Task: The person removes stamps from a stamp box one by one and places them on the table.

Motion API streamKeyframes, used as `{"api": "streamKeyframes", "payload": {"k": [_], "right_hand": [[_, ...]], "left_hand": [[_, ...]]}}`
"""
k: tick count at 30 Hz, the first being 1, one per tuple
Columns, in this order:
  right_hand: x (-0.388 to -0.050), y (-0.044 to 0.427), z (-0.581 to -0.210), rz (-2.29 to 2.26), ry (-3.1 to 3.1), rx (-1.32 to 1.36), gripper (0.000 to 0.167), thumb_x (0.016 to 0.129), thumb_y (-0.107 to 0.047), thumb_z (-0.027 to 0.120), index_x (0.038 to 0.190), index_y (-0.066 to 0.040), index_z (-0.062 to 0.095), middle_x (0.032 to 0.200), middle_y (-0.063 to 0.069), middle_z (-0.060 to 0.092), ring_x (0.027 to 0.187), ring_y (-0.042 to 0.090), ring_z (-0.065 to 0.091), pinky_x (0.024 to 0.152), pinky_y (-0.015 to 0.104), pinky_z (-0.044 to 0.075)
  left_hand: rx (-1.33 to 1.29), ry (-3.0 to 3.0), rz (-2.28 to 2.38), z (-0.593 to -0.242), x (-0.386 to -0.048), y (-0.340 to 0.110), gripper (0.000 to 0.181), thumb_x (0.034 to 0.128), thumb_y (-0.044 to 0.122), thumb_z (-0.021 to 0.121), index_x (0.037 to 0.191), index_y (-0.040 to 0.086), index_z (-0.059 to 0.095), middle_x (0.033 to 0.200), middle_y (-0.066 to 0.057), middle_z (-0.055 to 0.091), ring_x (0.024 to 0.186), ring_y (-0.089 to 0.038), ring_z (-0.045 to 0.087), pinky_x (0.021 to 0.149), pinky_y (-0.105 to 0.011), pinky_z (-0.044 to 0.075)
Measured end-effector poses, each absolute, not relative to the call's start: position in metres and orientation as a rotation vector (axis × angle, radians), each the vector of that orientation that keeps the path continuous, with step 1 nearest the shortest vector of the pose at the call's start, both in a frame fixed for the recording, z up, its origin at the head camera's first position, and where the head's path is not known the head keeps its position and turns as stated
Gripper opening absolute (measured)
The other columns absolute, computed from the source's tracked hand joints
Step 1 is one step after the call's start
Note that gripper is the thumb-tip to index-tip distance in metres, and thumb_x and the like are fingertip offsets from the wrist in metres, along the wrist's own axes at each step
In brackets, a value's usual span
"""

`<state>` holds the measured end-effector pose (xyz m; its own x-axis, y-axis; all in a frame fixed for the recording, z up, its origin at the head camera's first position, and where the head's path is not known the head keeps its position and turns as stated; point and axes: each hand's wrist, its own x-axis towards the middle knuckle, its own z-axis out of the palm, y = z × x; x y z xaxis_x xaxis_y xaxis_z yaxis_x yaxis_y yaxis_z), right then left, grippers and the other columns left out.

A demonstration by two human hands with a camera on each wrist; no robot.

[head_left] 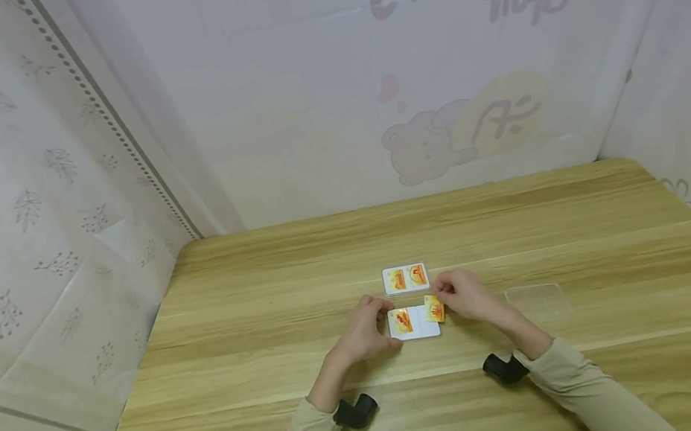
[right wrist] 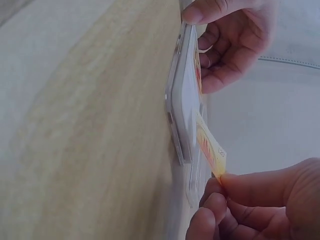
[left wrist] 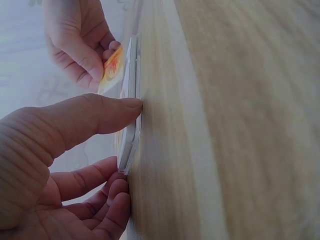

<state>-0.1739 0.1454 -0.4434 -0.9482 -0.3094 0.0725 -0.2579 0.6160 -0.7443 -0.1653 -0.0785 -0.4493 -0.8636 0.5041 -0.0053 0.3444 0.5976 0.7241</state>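
In the head view a white card block in a clear plastic case [head_left: 422,330] lies flat on the table, an orange-and-yellow picture [head_left: 401,320] on its left half. My left hand [head_left: 365,329] grips the case's left end, thumb [left wrist: 100,114] at the near edge and fingertips at the far corner. Between right thumb and fingers, my right hand [head_left: 465,296] pinches a small yellow stamp-like picture [right wrist: 211,152]. That picture is tilted over the case's right end. Whether its lower edge touches the white surface, I cannot tell.
Just behind lies a second clear case [head_left: 406,278] with two orange pictures on white. A transparent plastic lid-like piece [head_left: 539,302] rests on the wooden table [head_left: 263,379] to the right. Printed cloth [head_left: 274,106] hangs behind the table.
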Motion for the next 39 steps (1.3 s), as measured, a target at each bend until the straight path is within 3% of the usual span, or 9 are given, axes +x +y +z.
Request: {"api": "streamKeyframes", "payload": {"k": [31, 39], "right_hand": [[-0.17, 0.17, -0.437, -1.187, 2.68, -0.443, 0.009, 0.086, 0.004, 0.056, 0.079, 0.003, 0.062, 0.07, 0.003, 0.055, 0.064, 0.012, 0.044, 0.055, 0.023, 0.037], [-0.17, 0.179, -0.433, -1.169, 2.675, -0.41, 0.009, 0.087, 0.004, 0.054, 0.085, 0.005, 0.063, 0.073, 0.005, 0.058, 0.066, 0.014, 0.046, 0.057, 0.025, 0.04]], "left_hand": [[0.716, 2.605, 1.139, -0.449, -0.165, -0.079, 0.051, 0.0644, 0.002, 0.082, 0.108, -0.006, 0.057, 0.101, -0.01, 0.048, 0.093, -0.022, 0.046, 0.084, -0.033, 0.042], [0.718, 2.61, 1.131, -0.449, -0.165, -0.079, 0.05, 0.065, 0.003, 0.081, 0.108, -0.006, 0.057, 0.101, -0.01, 0.048, 0.093, -0.022, 0.046, 0.084, -0.033, 0.042]]}}
